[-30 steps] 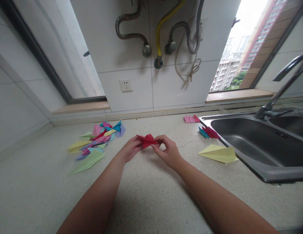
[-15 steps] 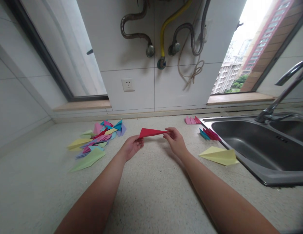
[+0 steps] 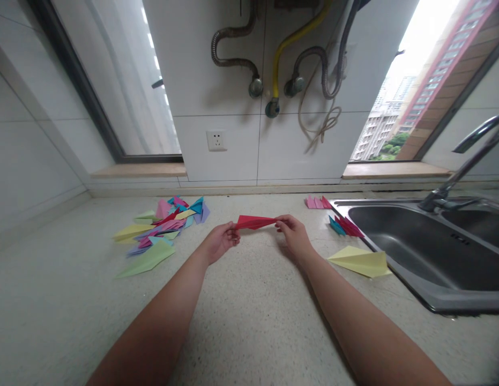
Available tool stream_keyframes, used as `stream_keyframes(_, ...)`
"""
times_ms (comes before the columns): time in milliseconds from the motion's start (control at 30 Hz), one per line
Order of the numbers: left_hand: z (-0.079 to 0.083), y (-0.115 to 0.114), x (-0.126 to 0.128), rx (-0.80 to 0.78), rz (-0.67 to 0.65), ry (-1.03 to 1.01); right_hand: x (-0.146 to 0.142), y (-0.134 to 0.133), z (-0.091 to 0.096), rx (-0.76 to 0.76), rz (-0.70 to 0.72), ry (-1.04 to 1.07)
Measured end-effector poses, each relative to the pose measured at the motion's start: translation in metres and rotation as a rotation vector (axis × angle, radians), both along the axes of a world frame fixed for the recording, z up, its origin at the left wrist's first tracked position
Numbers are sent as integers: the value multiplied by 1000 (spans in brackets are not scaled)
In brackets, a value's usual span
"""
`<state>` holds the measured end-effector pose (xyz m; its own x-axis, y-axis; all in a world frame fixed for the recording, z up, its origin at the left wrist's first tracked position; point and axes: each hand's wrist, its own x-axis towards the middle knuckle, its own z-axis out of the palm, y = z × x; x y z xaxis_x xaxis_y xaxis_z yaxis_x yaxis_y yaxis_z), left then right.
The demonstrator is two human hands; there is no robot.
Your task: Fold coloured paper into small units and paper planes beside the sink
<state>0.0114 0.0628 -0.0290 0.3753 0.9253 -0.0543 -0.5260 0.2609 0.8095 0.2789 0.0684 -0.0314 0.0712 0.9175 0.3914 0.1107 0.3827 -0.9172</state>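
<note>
Speckled kitchen countertop (image 3: 249,321), steel sink (image 3: 414,252) set into it. Red folded paper (image 3: 255,221) held just above counter, left of sink, stretched between both hands. Left hand (image 3: 219,244): fingers pinched shut on tip farther from sink. Right hand (image 3: 295,236): fingers pinched on tip nearer sink. Already creased into long narrow point; by look, folding well advanced, not yet laid down. Yellow folded plane (image 3: 359,261) just beside sink rim. Mixed coloured pile (image 3: 161,233) well left of sink, seemingly finished pieces.

Matt red paper (image 3: 255,222), speckled stone counter (image 3: 249,311)
</note>
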Motion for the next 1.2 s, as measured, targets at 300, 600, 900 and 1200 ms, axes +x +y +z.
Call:
stream_keyframes(300,2,-4,2,74,-22,70,-1,-2,3,-257,137,535)
stream_keyframes(600,3,-6,4,99,-14,130,-1,-9,10,-319,265,590)
stream_keyframes(900,3,-8,5,130,-20,171,-5,-9,11,-330,331,658)
stream_keyframes(1200,3,-9,8,181,-49,225,-7,-6,8,-276,210,593)
